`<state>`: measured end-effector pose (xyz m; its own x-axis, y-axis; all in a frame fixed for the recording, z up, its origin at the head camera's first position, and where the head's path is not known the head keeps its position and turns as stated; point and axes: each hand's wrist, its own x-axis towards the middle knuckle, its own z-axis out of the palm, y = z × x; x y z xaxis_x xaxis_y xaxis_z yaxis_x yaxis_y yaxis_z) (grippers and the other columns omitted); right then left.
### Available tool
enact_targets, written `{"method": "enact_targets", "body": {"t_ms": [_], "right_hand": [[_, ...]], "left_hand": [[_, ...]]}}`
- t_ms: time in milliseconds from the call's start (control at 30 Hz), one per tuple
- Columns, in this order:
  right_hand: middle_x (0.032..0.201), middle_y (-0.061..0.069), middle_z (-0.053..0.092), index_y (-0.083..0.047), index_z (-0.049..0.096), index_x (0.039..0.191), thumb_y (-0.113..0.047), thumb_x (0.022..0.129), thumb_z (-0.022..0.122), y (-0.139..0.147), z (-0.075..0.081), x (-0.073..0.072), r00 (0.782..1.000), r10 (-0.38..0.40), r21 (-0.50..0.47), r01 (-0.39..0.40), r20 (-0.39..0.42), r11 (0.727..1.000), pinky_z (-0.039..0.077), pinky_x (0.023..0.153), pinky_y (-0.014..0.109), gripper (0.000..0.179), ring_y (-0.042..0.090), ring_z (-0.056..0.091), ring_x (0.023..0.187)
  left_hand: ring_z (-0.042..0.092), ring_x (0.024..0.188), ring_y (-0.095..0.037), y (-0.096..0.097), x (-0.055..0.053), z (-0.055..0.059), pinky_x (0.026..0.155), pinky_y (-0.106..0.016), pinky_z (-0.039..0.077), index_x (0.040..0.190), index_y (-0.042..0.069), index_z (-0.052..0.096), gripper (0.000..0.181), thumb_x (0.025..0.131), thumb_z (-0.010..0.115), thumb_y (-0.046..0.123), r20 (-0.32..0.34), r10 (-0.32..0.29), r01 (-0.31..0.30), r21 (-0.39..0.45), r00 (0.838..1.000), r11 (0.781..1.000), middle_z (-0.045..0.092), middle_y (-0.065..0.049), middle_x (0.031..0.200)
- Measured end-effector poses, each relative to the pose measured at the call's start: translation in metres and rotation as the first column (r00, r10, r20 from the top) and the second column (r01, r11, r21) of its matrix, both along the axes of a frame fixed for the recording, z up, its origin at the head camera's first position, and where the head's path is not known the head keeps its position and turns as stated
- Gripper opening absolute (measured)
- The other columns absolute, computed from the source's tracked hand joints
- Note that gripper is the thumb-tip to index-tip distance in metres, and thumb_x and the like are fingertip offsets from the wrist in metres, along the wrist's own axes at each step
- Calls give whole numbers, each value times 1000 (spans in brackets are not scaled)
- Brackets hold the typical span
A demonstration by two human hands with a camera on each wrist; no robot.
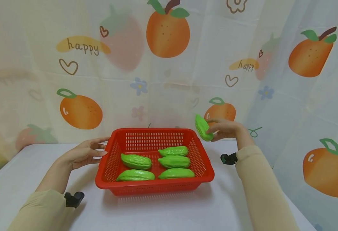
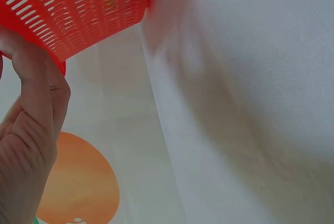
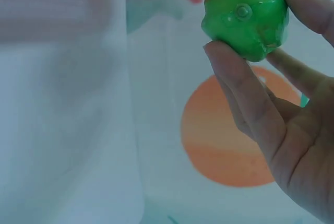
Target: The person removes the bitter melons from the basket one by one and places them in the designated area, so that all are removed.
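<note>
My right hand pinches a green bitter melon between thumb and fingers, holding it up off the table beside the basket's back right corner. The right wrist view shows the knobbly end of this bitter melon between the fingertips. A red plastic basket with slotted walls stands in front of me. Several more bitter melons lie inside, among them one at the left and one at the right. My left hand holds the basket's left rim, its fingers also seen against the rim in the left wrist view.
The basket stands on a white-covered table. Behind the table hangs a pale curtain printed with oranges, strawberries and flowers. A black wrist mount sits at the left sleeve, another black mount at the right.
</note>
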<state>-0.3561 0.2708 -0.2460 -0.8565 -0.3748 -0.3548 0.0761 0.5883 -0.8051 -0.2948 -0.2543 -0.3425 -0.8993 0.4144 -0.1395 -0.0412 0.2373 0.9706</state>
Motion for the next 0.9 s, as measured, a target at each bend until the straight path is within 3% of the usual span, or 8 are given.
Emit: {"method": "enact_targets", "body": {"t_ms": [267, 567, 900], "right_hand": [[122, 11, 48, -5, 17, 156, -16, 95, 61, 18, -25, 2, 997, -41, -15, 42, 65, 999, 57, 90, 29, 76, 17, 64, 95], [126, 12, 45, -3, 19, 154, -18, 95, 61, 25, -61, 4, 985, -108, -22, 112, 136, 993, 58, 86, 28, 74, 15, 61, 91], [132, 17, 41, -2, 23, 153, -20, 92, 64, 30, -86, 5, 975, -166, 6, 167, 146, 986, 59, 84, 28, 75, 16, 59, 91]], "left_hand": [[62, 104, -13, 0, -1, -1, 91, -35, 58, 159, 9, 15, 79, 96, 61, 18, -4, 3, -3, -8, 1000, 1000, 51, -6, 126], [63, 104, -12, -1, 0, -1, 91, -34, 58, 159, 9, 15, 78, 96, 61, 17, -3, -12, 12, 4, 1000, 1000, 53, -3, 123], [61, 105, -13, -1, 0, 0, 91, -34, 58, 159, 9, 15, 79, 96, 61, 18, -5, -5, 5, -3, 1000, 1000, 52, -4, 124]]}}
